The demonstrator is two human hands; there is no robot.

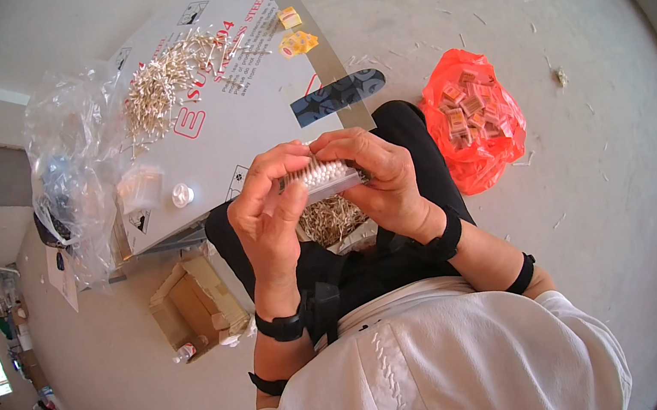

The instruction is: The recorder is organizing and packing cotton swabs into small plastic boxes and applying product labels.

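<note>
Head view: both hands [326, 192] around swab box [322, 178].

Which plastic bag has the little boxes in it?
The red-orange bag on the floor, on the person's right, holds the small boxes. The clear bag at the left edge of the big flat carton is see-through and crumpled, with no boxes showing.

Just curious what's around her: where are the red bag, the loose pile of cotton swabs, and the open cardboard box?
red bag [482, 146], head view, lower crumpled plastic
pile of cotton swabs [157, 90], head view, middle of heap
cardboard box [193, 301], head view, inner flap
</note>
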